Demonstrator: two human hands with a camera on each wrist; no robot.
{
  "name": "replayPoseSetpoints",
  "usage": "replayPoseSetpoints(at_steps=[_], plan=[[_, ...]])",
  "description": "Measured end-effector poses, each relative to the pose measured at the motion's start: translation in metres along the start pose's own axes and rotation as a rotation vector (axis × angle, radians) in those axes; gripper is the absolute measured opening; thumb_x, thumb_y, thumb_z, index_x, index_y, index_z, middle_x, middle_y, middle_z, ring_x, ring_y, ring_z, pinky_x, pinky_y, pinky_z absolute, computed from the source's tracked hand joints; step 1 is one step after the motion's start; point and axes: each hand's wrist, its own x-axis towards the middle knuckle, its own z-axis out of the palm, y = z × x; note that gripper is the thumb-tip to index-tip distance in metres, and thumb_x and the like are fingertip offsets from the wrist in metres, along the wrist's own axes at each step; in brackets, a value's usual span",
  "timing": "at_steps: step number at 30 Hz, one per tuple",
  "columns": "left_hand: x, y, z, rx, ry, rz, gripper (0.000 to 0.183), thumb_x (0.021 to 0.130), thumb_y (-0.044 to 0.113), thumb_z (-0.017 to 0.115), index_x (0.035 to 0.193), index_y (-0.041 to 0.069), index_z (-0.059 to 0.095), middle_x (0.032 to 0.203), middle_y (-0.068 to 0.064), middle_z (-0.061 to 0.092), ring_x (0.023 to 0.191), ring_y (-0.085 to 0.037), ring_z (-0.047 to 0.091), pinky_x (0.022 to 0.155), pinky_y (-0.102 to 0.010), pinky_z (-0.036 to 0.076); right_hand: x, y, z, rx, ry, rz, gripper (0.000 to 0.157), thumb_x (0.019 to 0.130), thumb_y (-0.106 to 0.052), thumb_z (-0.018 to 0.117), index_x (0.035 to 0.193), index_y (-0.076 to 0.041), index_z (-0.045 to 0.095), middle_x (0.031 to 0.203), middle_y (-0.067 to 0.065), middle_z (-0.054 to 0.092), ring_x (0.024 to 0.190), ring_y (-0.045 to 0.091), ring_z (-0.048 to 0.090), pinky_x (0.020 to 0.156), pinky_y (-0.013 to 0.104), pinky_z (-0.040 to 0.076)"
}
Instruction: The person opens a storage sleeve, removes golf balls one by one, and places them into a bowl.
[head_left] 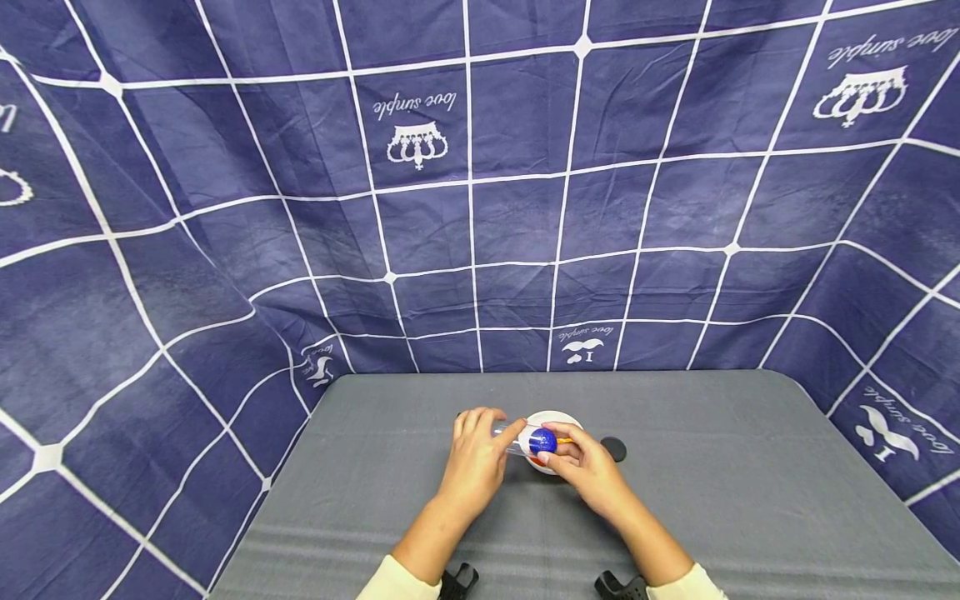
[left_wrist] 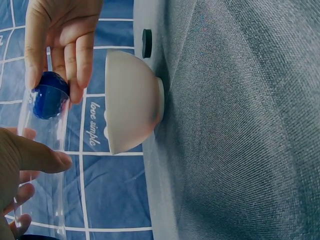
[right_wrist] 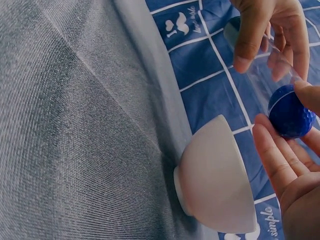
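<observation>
My left hand (head_left: 472, 458) grips a clear plastic tube (left_wrist: 56, 137) lying roughly level above the table, its thumb along the near side. A dark end (right_wrist: 232, 30) shows on the tube's far-left side. At the other end, my right hand (head_left: 588, 467) pinches a blue dimpled golf ball (right_wrist: 295, 117) between thumb and fingers. Part of the ball is inside the tube's mouth. Below both hands stands a white bowl (left_wrist: 131, 100), upright. Bits of orange and red show in it in the head view, mostly hidden by the right hand.
A black round disc (head_left: 613, 449), perhaps a lid, lies flat on the grey cloth-covered table (head_left: 720, 492), right of the bowl. Blue curtains with white lines (head_left: 517, 225) hang behind and at both sides. Two black objects (head_left: 459, 581) show near the forearms at the front edge.
</observation>
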Motion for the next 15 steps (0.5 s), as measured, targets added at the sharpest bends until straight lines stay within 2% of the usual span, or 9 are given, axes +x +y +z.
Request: replayPoseSetpoints(at_steps=[8,15], plan=[[-0.0013,-0.0003,0.0016,-0.025,0.012,-0.013,0.061,0.065,0.004,0.086,0.118,0.029,0.073,0.111,-0.003,0.065,0.109,-0.026,0.058,0.097,-0.044,0.042,-0.0001,-0.0001,-0.0012,0.007,-0.015,-0.022,0.046,0.092,-0.008,0.073,0.135,-0.001,0.058,0.110,0.024,0.068,0.091,0.002,0.069,0.077,0.019,0.058],[-0.0037,-0.0004,0.0032,-0.085,0.010,-0.058,0.060,0.067,0.005,0.085,0.121,0.027,0.071,0.113,-0.002,0.064,0.111,-0.025,0.058,0.098,-0.045,0.042,0.0003,-0.0044,-0.0015,0.033,0.001,-0.023,0.047,0.091,-0.006,0.072,0.135,0.002,0.056,0.109,0.024,0.069,0.089,0.003,0.069,0.077,0.019,0.058]])
